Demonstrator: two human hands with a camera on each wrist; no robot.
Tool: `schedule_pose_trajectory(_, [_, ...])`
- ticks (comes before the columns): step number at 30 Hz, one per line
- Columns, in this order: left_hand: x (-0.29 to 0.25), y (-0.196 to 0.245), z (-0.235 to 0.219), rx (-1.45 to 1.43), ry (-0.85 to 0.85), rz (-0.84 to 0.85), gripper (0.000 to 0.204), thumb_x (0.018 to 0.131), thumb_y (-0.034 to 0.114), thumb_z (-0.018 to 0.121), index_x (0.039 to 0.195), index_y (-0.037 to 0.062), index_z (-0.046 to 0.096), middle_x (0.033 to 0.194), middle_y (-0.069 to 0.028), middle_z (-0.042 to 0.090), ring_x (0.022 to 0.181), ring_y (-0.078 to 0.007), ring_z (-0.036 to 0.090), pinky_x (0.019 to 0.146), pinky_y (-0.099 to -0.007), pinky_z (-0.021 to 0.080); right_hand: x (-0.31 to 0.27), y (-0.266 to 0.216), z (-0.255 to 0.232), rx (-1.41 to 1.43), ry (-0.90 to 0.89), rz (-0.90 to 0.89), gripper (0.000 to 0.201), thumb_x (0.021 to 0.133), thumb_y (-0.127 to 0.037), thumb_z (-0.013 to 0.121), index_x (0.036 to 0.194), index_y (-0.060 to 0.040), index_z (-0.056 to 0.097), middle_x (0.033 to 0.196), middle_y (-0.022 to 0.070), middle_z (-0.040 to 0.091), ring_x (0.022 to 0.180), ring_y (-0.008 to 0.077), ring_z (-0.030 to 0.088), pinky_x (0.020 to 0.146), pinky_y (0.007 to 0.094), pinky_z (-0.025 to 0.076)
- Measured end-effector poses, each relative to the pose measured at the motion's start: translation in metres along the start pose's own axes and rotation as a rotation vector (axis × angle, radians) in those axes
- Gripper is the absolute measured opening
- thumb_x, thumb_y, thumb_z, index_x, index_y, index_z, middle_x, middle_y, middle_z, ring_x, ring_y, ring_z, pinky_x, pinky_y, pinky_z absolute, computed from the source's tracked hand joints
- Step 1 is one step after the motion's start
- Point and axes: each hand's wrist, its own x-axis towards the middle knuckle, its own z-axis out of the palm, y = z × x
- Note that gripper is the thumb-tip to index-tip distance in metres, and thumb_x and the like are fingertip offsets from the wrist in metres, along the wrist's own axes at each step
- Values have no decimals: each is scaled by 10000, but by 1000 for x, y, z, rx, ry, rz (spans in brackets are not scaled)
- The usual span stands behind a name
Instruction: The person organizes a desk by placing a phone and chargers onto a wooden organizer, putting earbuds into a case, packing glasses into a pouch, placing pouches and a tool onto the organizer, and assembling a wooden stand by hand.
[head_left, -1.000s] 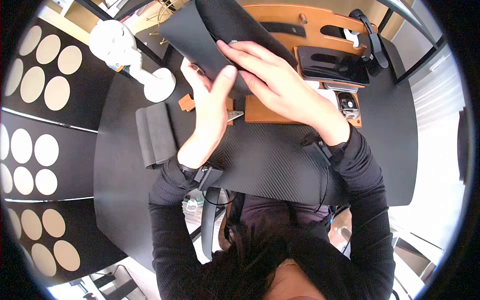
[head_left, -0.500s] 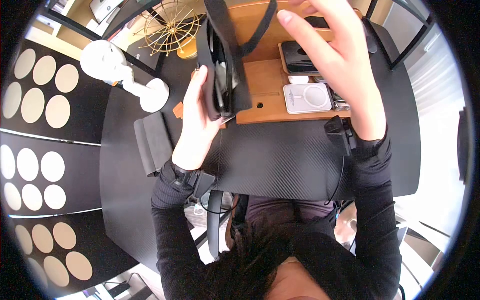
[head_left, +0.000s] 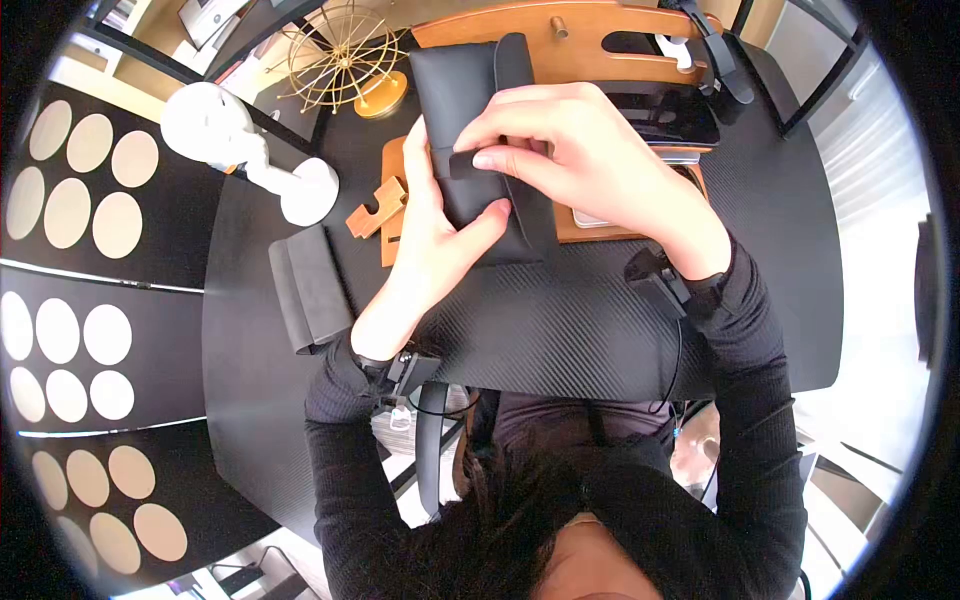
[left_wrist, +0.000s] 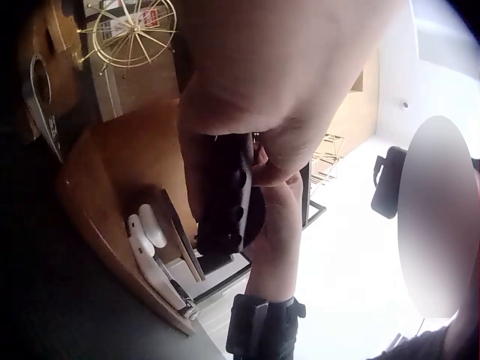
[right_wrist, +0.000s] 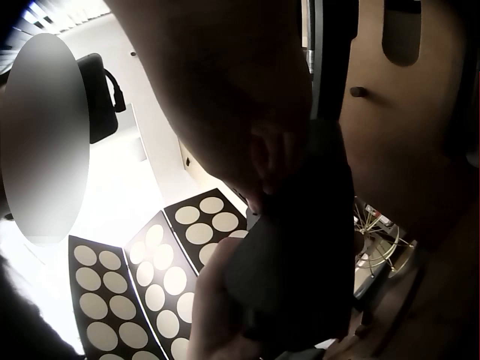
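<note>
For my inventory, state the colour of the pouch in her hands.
Black; the pouch shows best in the head view.

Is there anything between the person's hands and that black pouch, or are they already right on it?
Nothing visible stands between them. The left hand grips the black pouch from the side, thumb across its lower front, and the right hand pinches the pouch's strap against its front. Both hands touch it directly.
</note>
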Motion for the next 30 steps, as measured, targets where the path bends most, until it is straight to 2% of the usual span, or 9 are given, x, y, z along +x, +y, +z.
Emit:
schedule_pose_trajectory(6, [-1,-2,0,180,24,90,912,774,-54,605,1499,57,63,1360,-151,354,1241,-225,408,1024,-352,388,-1,5,17,-56,178,-63,114,810,-62,678,910,-12,695,802,96,637,716,264,635,660,353,510])
schedule_pose_trajectory(16, [-4,9,-5,353,-16,98,833,811,-56,570,1489,37,97,1357,-180,382,1276,-258,421,1059,-362,366,-5,9,22,143,153,32,83,810,-53,697,887,-22,705,793,54,631,627,130,565,554,272,444])
schedule_pose_trajectory(18, [-4,10,-7,449,-48,129,843,825,-39,548,1488,26,33,1246,-258,504,1153,-374,568,974,-408,451,-6,9,29,174,215,76,87,792,-50,710,877,-30,707,784,54,624,609,131,562,544,273,443])
schedule_pose_trajectory(22, [-5,5,-7,522,-49,148,846,832,-37,537,1497,29,18,1254,-267,506,1144,-400,575,959,-412,463,-8,12,33,113,235,105,107,759,-56,738,861,-40,708,745,41,604,570,119,546,521,266,435])
schedule_pose_trajectory(24, [-4,5,-6,336,-57,116,797,804,-56,547,1489,19,147,1381,-172,382,1297,-250,394,1082,-356,322,-7,6,27,132,213,270,228,728,-107,775,938,-64,697,869,52,611,717,147,583,634,303,470])
schedule_pose_trajectory(25, [-4,5,-6,334,-54,116,797,804,-56,547,1489,19,147,1381,-172,382,1297,-250,394,1082,-356,322,-4,4,22,131,210,269,228,728,-107,775,938,-64,697,869,52,611,717,147,583,634,303,470])
schedule_pose_trajectory(27, [-6,5,-4,127,0,79,792,798,-44,549,1491,21,171,1408,-150,360,1316,-242,367,1088,-347,311,-1,2,13,-554,398,-122,385,760,-166,788,1118,-97,663,1056,98,585,975,190,567,860,329,457])
schedule_pose_trajectory(28, [-7,6,-6,77,-33,99,810,795,-40,548,1499,33,156,1442,-139,328,1343,-232,332,1105,-342,283,-1,1,14,-538,467,-77,543,791,-226,760,1285,-106,567,1240,134,525,1211,267,472,1044,385,358])
schedule_pose_trajectory(30, [-11,11,-10,117,-71,189,796,804,-60,520,1500,21,142,1453,-160,316,1352,-243,334,1115,-353,276,4,-4,11,-394,470,-97,551,769,-206,784,1254,-68,564,1142,127,540,1100,277,527,945,363,417])
